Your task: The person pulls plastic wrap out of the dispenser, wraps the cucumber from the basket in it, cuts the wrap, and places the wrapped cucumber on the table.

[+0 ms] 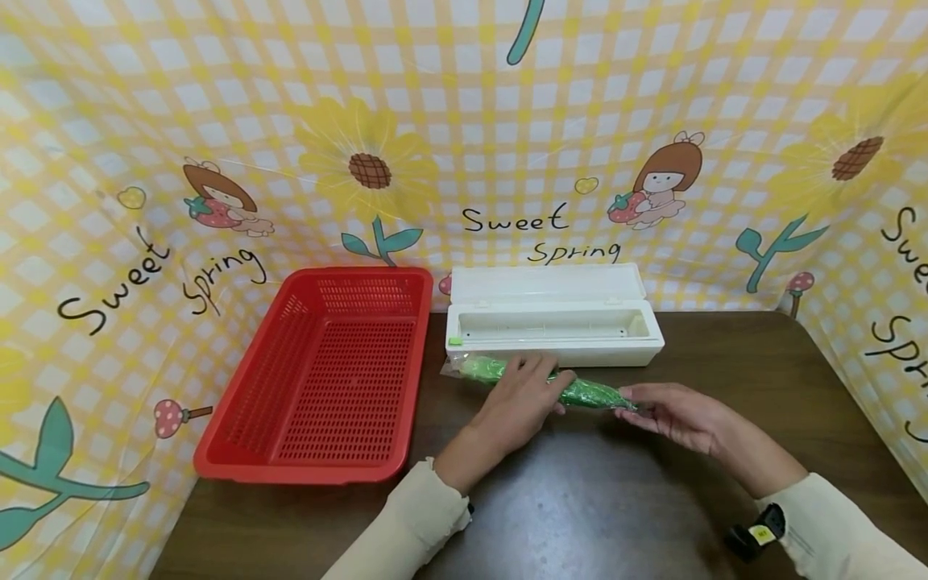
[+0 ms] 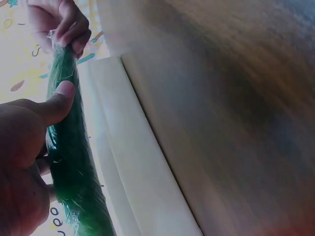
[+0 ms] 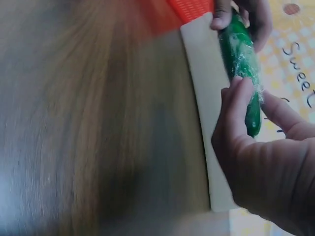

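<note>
A green cucumber [image 1: 590, 394] wrapped in clear plastic film is held above the table, just in front of a white box. My left hand [image 1: 524, 399] grips it around the middle, thumb on the near side in the left wrist view. At its right end, my right hand [image 1: 677, 415] pinches the film and the tip between thumb and fingers. Loose film [image 1: 451, 366] sticks out past the pale left end. The white cling film dispenser box [image 1: 551, 354] stands behind with its lid [image 1: 544, 283] raised, and its long trough shows.
To the left, a red plastic basket [image 1: 416, 387] with slotted walls stands on the dark wooden table [image 1: 580, 507]. A yellow checked cloth [image 1: 464, 121] hangs behind and at both sides.
</note>
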The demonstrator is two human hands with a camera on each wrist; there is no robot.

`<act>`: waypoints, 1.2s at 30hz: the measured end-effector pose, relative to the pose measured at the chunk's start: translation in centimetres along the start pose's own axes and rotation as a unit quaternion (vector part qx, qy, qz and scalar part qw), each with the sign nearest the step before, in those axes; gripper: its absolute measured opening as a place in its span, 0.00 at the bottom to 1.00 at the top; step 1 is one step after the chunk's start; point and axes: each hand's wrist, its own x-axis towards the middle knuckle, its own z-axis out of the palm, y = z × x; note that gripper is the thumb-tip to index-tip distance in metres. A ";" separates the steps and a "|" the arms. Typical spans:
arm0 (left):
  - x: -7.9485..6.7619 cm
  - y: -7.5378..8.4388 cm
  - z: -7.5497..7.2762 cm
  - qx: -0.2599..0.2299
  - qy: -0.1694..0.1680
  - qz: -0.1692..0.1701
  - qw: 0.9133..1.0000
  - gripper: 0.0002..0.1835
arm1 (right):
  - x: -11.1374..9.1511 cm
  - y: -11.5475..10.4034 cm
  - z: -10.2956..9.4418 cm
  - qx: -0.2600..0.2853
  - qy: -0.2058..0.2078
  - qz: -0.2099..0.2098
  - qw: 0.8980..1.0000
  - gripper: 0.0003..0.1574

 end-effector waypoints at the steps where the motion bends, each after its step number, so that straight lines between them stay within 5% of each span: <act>1: 0.0 0.0 0.0 -0.001 -0.005 -0.004 1.000 0.23 | 0.0 0.1 0.0 -0.027 0.007 -0.016 0.999 0.13; 4: -0.1 0.0 0.1 -0.007 -0.025 -0.018 1.000 0.25 | 0.2 0.4 0.2 -0.123 0.044 -0.076 0.989 0.20; 6: -0.1 -0.1 0.1 -0.013 -0.034 -0.026 0.999 0.26 | 0.2 0.7 0.3 -0.201 0.083 -0.118 0.969 0.26; 9: -0.1 -0.3 -0.2 -0.031 -0.047 -0.036 0.998 0.26 | 0.1 1.2 0.6 -0.344 0.145 -0.198 0.906 0.26; 11: -0.1 -0.4 -0.6 -0.049 -0.055 -0.041 0.996 0.26 | 0.1 1.6 0.7 -0.429 0.173 -0.260 0.848 0.23; 15: 0.1 -0.7 -1.3 -0.074 -0.072 -0.046 0.994 0.26 | -0.1 2.1 0.7 -0.551 0.173 -0.397 0.713 0.20; 21: 0.1 -0.7 -2.1 -0.093 -0.093 -0.048 0.990 0.27 | 0.0 1.9 0.8 -0.687 0.134 -0.544 0.464 0.25; 22: 0.2 -0.7 -2.2 -0.095 -0.095 -0.049 0.990 0.27 | 0.0 1.9 0.8 -0.699 0.134 -0.555 0.431 0.27; 23: 0.2 -0.7 -2.2 -0.094 -0.098 -0.050 0.990 0.27 | 0.1 1.8 0.8 -0.708 0.137 -0.558 0.411 0.28; 24: 0.2 -0.7 -2.3 -0.092 -0.100 -0.051 0.989 0.27 | 0.1 1.8 0.7 -0.717 0.141 -0.549 0.405 0.30; 25: 0.2 -0.7 -2.3 -0.090 -0.101 -0.052 0.989 0.27 | 0.2 1.8 0.7 -0.724 0.144 -0.528 0.421 0.31; 26: 0.1 -0.8 -2.3 -0.087 -0.102 -0.053 0.990 0.27 | 0.2 1.8 0.5 -0.725 0.146 -0.497 0.454 0.33; 27: 0.1 -0.8 -2.2 -0.083 -0.102 -0.053 0.990 0.27 | 0.1 1.7 0.4 -0.718 0.145 -0.455 0.506 0.35; 30: -0.1 -0.9 -2.1 -0.068 -0.097 -0.048 0.992 0.27 | -0.1 1.2 -0.2 -0.619 0.110 -0.306 0.715 0.38; 32: -0.2 -1.0 -2.0 -0.061 -0.086 -0.040 0.994 0.26 | -0.3 0.8 -0.6 -0.497 0.063 -0.230 0.834 0.36; 33: -0.3 -1.1 -2.0 -0.058 -0.080 -0.033 0.995 0.26 | -0.4 0.5 -0.7 -0.435 0.030 -0.203 0.877 0.33; 34: -0.3 -1.1 -1.9 -0.055 -0.073 -0.025 0.996 0.25 | -0.5 0.4 -0.8 -0.379 -0.004 -0.179 0.908 0.30; 36: -0.3 -1.0 -1.9 -0.053 -0.058 -0.011 0.997 0.25 | -0.5 0.2 -1.0 -0.282 -0.063 -0.143 0.946 0.28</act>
